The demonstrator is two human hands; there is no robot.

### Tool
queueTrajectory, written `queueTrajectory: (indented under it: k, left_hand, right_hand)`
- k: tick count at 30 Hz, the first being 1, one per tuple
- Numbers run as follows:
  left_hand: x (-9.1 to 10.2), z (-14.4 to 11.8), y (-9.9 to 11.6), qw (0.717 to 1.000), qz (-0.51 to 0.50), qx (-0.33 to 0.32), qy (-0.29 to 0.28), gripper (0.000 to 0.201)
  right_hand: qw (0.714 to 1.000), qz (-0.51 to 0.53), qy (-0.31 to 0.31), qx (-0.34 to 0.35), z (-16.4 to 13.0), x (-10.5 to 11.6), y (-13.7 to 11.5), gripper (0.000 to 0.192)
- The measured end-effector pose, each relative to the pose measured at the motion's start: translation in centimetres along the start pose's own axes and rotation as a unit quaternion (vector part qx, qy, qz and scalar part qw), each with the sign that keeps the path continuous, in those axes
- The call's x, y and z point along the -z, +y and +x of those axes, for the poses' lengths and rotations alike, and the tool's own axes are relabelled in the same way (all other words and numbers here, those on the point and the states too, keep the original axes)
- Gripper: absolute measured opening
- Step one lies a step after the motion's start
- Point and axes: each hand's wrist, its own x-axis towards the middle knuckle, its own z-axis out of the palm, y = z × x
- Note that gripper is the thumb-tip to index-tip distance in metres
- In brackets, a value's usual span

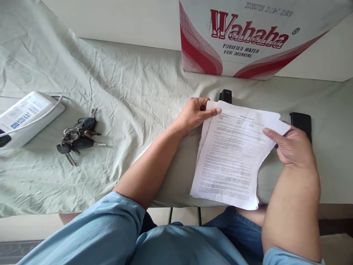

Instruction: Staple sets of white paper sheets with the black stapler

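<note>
both hands grip the papers (pixel 231 158) at the table's near edge: left hand (pixel 194 114) pinching the top corner, right hand (pixel 292 147) closed on the side; sheets gathered, unevenly aligned.

Left hand (pixel 194 112) and right hand (pixel 292 147) grip papers (pixel 231 158) (printed)
</note>
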Motion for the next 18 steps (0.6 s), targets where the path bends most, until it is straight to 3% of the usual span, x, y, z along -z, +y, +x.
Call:
queueTrajectory:
  k: [6,11,15,18]
  left_hand:
    - [-0.1,-0.3,1.1,1.000,-0.022,0.017,-0.001,0.080]
    - [-0.2,-0.3,1.2,1.000,-0.018,0.017,0.000,0.081]
    - [-0.2,-0.3,0.9,1.000,-0.025,0.014,-0.001,0.082]
    - [-0.1,-0.3,0.8,1.000,-0.024,0.012,-0.008,0.082]
  right_hand:
    - [0.989,0.019,0.096,0.109,1.3,-0.2,0.8,0.065]
    - [0.979,0.014,0.103,0.174,0.9,-0.5,0.7,0.052]
    - [0.969,-0.090,0.110,0.204,0.7,-0.3,0.7,0.041]
    - [0.957,-0.104,0.135,0.235,0.8,-0.5,0.6,0.042]
